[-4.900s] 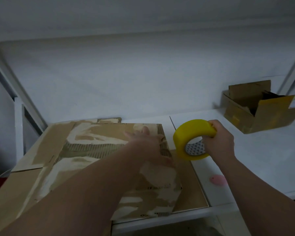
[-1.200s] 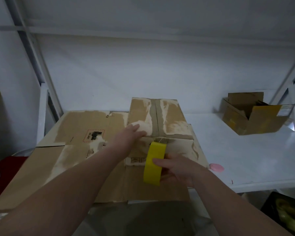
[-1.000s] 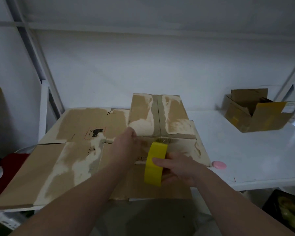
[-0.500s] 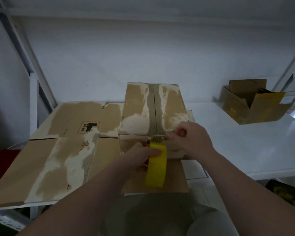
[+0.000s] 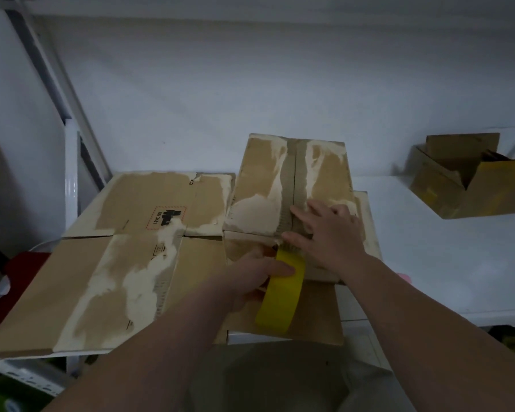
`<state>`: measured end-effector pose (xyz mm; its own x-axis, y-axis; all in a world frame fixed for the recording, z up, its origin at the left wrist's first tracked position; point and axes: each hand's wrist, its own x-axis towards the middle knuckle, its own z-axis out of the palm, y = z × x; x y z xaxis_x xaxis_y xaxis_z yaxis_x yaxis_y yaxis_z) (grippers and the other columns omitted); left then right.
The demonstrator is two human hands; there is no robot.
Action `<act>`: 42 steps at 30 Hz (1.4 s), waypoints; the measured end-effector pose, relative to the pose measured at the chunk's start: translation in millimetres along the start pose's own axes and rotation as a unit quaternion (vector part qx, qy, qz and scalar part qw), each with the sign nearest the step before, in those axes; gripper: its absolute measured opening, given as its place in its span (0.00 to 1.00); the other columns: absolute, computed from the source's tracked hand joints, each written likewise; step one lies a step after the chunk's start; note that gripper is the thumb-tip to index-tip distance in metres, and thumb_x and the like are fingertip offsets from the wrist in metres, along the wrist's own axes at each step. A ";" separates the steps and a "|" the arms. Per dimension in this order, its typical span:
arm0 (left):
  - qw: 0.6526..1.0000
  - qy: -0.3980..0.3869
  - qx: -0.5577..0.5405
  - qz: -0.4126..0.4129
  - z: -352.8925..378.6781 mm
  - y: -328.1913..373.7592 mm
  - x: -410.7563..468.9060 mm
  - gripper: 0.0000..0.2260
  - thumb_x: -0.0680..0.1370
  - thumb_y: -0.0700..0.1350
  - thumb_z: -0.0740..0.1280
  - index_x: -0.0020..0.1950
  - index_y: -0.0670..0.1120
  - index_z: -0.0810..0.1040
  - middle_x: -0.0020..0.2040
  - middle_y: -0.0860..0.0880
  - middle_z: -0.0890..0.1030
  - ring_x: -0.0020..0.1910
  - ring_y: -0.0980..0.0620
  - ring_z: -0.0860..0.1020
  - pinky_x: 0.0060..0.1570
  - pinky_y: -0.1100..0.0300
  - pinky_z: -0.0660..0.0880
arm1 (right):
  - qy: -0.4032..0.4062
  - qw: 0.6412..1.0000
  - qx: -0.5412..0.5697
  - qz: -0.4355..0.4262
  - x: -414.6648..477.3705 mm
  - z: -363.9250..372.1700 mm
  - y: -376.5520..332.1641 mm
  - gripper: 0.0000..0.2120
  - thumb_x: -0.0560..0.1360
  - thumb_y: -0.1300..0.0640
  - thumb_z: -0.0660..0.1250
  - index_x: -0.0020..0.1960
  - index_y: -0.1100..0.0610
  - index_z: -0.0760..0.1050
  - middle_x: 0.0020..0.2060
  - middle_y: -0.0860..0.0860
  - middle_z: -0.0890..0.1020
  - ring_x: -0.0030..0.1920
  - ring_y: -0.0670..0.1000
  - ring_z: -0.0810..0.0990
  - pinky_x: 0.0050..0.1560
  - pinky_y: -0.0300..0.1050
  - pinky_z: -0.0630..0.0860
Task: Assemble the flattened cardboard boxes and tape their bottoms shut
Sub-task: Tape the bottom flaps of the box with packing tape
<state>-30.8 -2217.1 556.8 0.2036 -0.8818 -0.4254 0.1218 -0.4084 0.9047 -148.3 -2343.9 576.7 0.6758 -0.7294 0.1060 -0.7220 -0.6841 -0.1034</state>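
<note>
Right, from here I see the box (image 5: 259, 185) standing on the white shelf (image 5: 428, 248), its closed flaps facing up and a centre seam running away from me. My right hand (image 5: 324, 233) lies flat on the near end of that seam, fingers straight and spread, pressing on the cardboard at the box's front edge. My left hand (image 5: 259, 278) grips the yellow tape roll (image 5: 283, 295); the thumb lies across its outer face and the other fingers are hidden behind the roll. The roll stands on edge just in front of the box's near wall, its top touching the box's front edge below my right hand. I cannot tell how far any tape runs along the seam.

Flat cardboard (image 5: 131, 248) lies spread on the shelf to the left of the box, touching its side, with torn pale patches and a black printed mark in a red dashed frame. Well apart, far right on the shelf, sits an open box (image 5: 470, 179) with its flaps up.
</note>
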 end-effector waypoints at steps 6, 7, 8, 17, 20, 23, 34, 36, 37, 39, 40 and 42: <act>0.998 0.016 -0.067 -0.008 9.1 -18.4 0.8 0.24 0.72 0.50 0.73 0.66 0.52 0.70 0.55 0.47 0.81 0.52 0.47 0.80 0.49 0.52 0.78 | -0.001 0.999 -0.049 -0.009 3.4 5.7 0.2 0.40 0.66 0.22 0.49 0.74 0.36 0.53 0.75 0.45 0.56 0.69 0.58 0.58 0.63 0.56 0.59; 0.997 0.024 -0.069 -0.016 13.3 -19.9 -0.4 0.19 0.75 0.49 0.70 0.64 0.51 0.72 0.53 0.47 0.81 0.50 0.48 0.81 0.46 0.54 0.78 | 0.003 0.998 -0.055 -0.011 2.7 7.0 -0.3 0.40 0.66 0.22 0.50 0.75 0.37 0.53 0.75 0.46 0.56 0.68 0.58 0.59 0.63 0.56 0.60; 0.996 0.030 -0.073 -0.028 17.0 -22.1 -1.0 0.14 0.77 0.48 0.68 0.61 0.50 0.74 0.50 0.47 0.81 0.47 0.49 0.81 0.44 0.55 0.78 | 0.006 0.998 -0.061 -0.012 2.3 8.3 -0.7 0.40 0.66 0.23 0.51 0.75 0.37 0.53 0.75 0.46 0.56 0.68 0.58 0.59 0.63 0.56 0.60; 0.995 0.074 -0.067 -0.021 21.6 -20.4 -0.4 0.05 0.78 0.45 0.66 0.53 0.50 0.78 0.45 0.47 0.83 0.42 0.49 0.82 0.46 0.54 0.80 | -0.001 0.997 -0.072 0.001 -2.8 17.4 -1.0 0.44 0.64 0.22 0.51 0.75 0.36 0.47 0.77 0.46 0.50 0.75 0.62 0.48 0.69 0.71 0.45; 0.997 0.061 -0.035 -0.007 16.6 -22.3 -5.6 0.14 0.75 0.49 0.68 0.60 0.53 0.76 0.52 0.47 0.82 0.51 0.46 0.81 0.55 0.46 0.78 | -0.017 0.998 -0.058 0.016 -6.7 13.6 -1.2 0.44 0.64 0.21 0.50 0.75 0.35 0.46 0.77 0.45 0.48 0.75 0.64 0.46 0.69 0.72 0.46; 0.998 0.039 -0.046 0.003 9.4 -22.3 -10.7 0.09 0.76 0.47 0.69 0.55 0.56 0.76 0.51 0.48 0.82 0.51 0.46 0.80 0.53 0.49 0.78 | -0.010 0.998 -0.052 0.031 -14.8 10.8 -5.5 0.42 0.65 0.21 0.50 0.75 0.35 0.46 0.77 0.43 0.49 0.75 0.62 0.48 0.67 0.71 0.50; 1.000 0.006 0.021 -0.014 -14.6 -27.8 -22.6 0.08 0.77 0.46 0.67 0.51 0.59 0.74 0.53 0.48 0.79 0.52 0.45 0.78 0.55 0.49 0.76 | 0.016 0.997 -0.045 0.067 -46.5 10.2 -21.5 0.38 0.69 0.23 0.50 0.75 0.37 0.50 0.77 0.44 0.50 0.70 0.60 0.55 0.64 0.66 0.61; 1.000 0.013 0.014 -0.011 -12.2 -27.9 -20.0 0.11 0.77 0.46 0.67 0.59 0.55 0.76 0.54 0.47 0.80 0.52 0.45 0.79 0.53 0.50 0.77 | 0.016 0.996 -0.041 0.079 -43.6 10.5 -20.9 0.38 0.69 0.24 0.51 0.75 0.37 0.51 0.77 0.45 0.51 0.69 0.60 0.56 0.64 0.65 0.62; 1.000 0.017 0.006 -0.014 -10.1 -27.9 -17.9 0.14 0.77 0.47 0.67 0.62 0.53 0.75 0.55 0.46 0.80 0.52 0.45 0.80 0.52 0.50 0.78 | 0.018 0.996 -0.036 0.085 -40.3 10.3 -20.1 0.38 0.69 0.24 0.51 0.75 0.38 0.52 0.76 0.45 0.53 0.69 0.60 0.57 0.64 0.65 0.62; 0.999 0.029 -0.006 -0.018 -4.6 -27.7 -14.1 0.17 0.76 0.49 0.69 0.64 0.52 0.73 0.56 0.46 0.80 0.53 0.44 0.80 0.52 0.49 0.78 | 0.016 0.995 -0.024 0.096 -31.2 10.6 -18.6 0.38 0.69 0.24 0.52 0.74 0.39 0.54 0.76 0.47 0.55 0.69 0.60 0.57 0.64 0.65 0.62; 0.999 0.031 -0.008 -0.019 -1.5 -26.8 -12.4 0.20 0.74 0.50 0.70 0.65 0.52 0.73 0.56 0.46 0.80 0.53 0.44 0.80 0.54 0.48 0.78 | 0.011 0.995 -0.023 0.100 -26.3 10.2 -18.3 0.38 0.69 0.24 0.53 0.74 0.39 0.55 0.75 0.48 0.56 0.69 0.61 0.56 0.64 0.66 0.62; 0.999 0.025 -0.017 -0.025 2.5 -28.2 -6.6 0.31 0.65 0.54 0.74 0.67 0.54 0.72 0.57 0.46 0.81 0.55 0.43 0.80 0.58 0.44 0.76 | 0.007 0.994 -0.037 0.100 -16.7 9.9 -17.4 0.39 0.69 0.24 0.52 0.74 0.40 0.55 0.74 0.49 0.59 0.70 0.62 0.56 0.64 0.66 0.62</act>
<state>-38.0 -2200.4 534.1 0.2449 -0.8471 -0.4716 0.1662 -0.4425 0.8812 -145.6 -2319.9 566.9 0.5152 -0.8508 0.1038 -0.8516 -0.5218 -0.0503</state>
